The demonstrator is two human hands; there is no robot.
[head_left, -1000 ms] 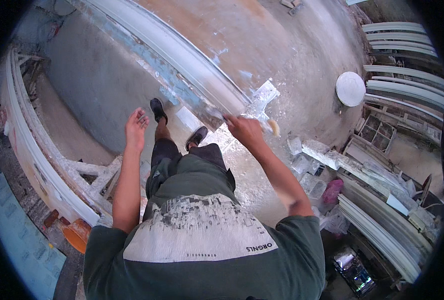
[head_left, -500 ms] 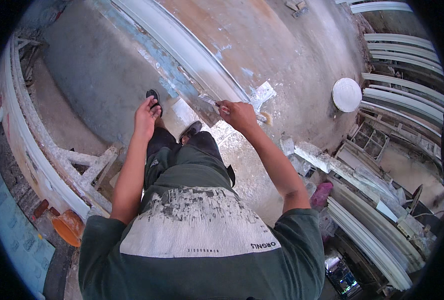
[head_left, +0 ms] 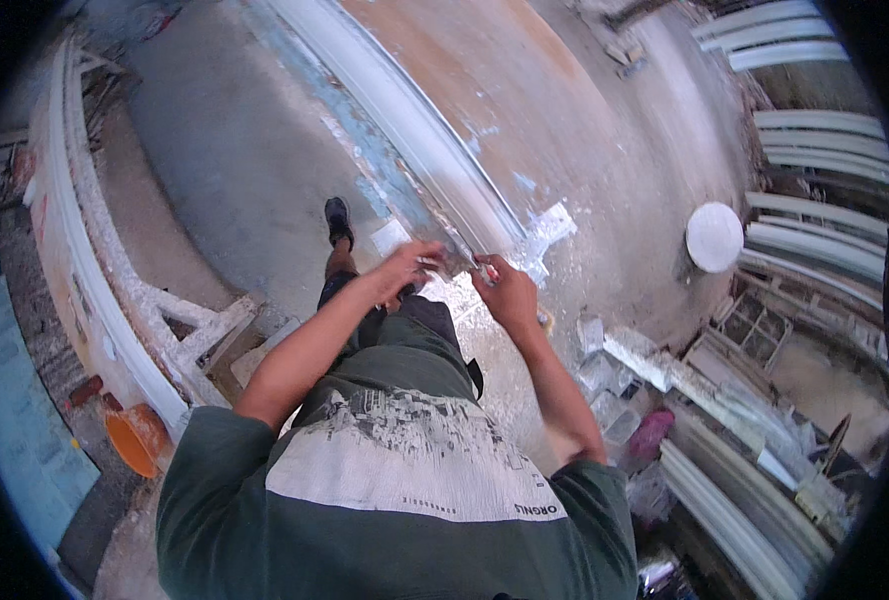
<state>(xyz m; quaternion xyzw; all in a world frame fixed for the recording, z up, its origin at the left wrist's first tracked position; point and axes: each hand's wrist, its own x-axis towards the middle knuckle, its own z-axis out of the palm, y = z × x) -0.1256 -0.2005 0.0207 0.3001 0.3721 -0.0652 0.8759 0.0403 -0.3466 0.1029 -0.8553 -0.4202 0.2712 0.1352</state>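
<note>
- The white moulding (head_left: pixel 395 100) lies lengthwise along the bench edge (head_left: pixel 340 130), its near end just beyond the hands; the part in view has its ridged profile formed and looks smooth, though blur hides fine flaws.
- Pale blue and white residue clings along that edge, so any clearing there looks incomplete; how much is left cannot be judged from this view.
- The right hand (head_left: pixel 507 290) is reached forward, elbow bent outward, knuckles up; its grip is narrow, thumb and fingers closed on a slim scraper-like tool (head_left: pixel 468 255) that points up and left.
- A tan tip (head_left: pixel 547 320) shows beside the right wrist, perhaps brush bristles; what it belongs to is hidden.
- The left hand (head_left: pixel 410 268) crosses inward, forearm slanting over the shorts, fingers half curled near the tool's far end; whether they touch or pinch it, I cannot tell.
</note>
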